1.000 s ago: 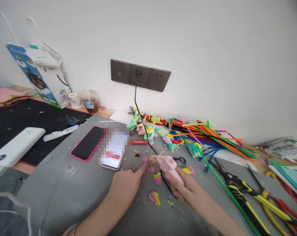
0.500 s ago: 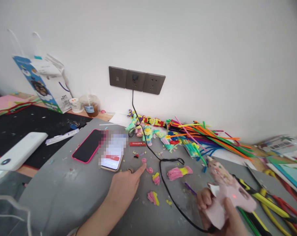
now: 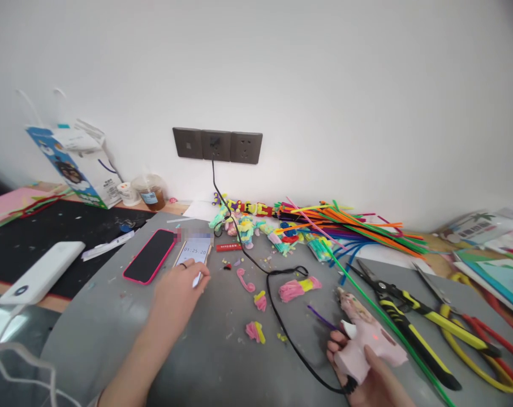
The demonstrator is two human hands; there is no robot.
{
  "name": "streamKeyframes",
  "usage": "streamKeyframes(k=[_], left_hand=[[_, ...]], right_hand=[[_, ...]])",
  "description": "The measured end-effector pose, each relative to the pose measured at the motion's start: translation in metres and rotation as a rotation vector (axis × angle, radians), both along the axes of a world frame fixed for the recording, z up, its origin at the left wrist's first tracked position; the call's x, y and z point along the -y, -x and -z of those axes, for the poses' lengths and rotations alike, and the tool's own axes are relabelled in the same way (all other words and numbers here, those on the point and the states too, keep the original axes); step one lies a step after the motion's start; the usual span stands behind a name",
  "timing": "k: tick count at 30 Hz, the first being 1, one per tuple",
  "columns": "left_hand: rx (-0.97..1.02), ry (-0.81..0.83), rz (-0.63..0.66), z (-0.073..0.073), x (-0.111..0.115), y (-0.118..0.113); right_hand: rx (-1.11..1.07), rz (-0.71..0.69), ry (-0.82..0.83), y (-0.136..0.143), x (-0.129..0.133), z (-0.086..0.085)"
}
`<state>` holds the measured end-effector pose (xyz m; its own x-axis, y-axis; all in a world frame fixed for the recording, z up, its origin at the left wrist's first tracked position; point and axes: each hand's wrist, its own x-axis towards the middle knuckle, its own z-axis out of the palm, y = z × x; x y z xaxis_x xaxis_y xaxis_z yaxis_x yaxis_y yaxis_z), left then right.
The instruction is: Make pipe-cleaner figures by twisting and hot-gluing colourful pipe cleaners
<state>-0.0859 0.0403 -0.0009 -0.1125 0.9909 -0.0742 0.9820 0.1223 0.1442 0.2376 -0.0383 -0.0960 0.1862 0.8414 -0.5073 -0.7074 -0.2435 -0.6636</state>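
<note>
Grey mat (image 3: 112, 333): L hand (image 3: 175, 291) now over lit phone (image 3: 195, 249) (grip unclear), R hand (image 3: 381, 377) still gripping glue gun (image 3: 371, 339).

At eight o'clock from the middle of our view, we read "01:25.20" in dark digits on a flat, gold-edged rectangular phone (image 3: 194, 250). At seven, white characters line a small, flat red strip (image 3: 229, 247), too tiny for us to read. Print illegible to us marks a clear plastic packet (image 3: 479, 227) at three and a blue-and-white paper carrier bag (image 3: 76, 167) at nine.
</note>
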Motion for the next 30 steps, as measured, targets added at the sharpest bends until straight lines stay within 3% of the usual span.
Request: streamKeyframes(k=[7, 20, 25, 28, 30], left_hand=[[-0.075, 0.099, 0.088, 0.002, -0.024, 0.01], [0.012, 0.099, 0.166, 0.001, -0.027, -0.002], [0.202, 0.093, 0.27, -0.006, -0.033, -0.018], [0.283, 0.076, 0.321, -0.004, -0.042, -0.03], [0.306, 0.059, 0.324, 0.001, -0.047, -0.036]], right_hand=[[-0.004, 0.063, 0.064, -0.002, -0.001, 0.01], [-0.056, 0.079, 0.053, -0.006, -0.001, 0.024], [-0.066, 0.1, 0.09, 0.0, -0.004, 0.005], [-0.08, 0.07, 0.155, 0.001, -0.005, -0.008], [-0.075, 0.059, 0.158, 0.001, -0.005, -0.009]])
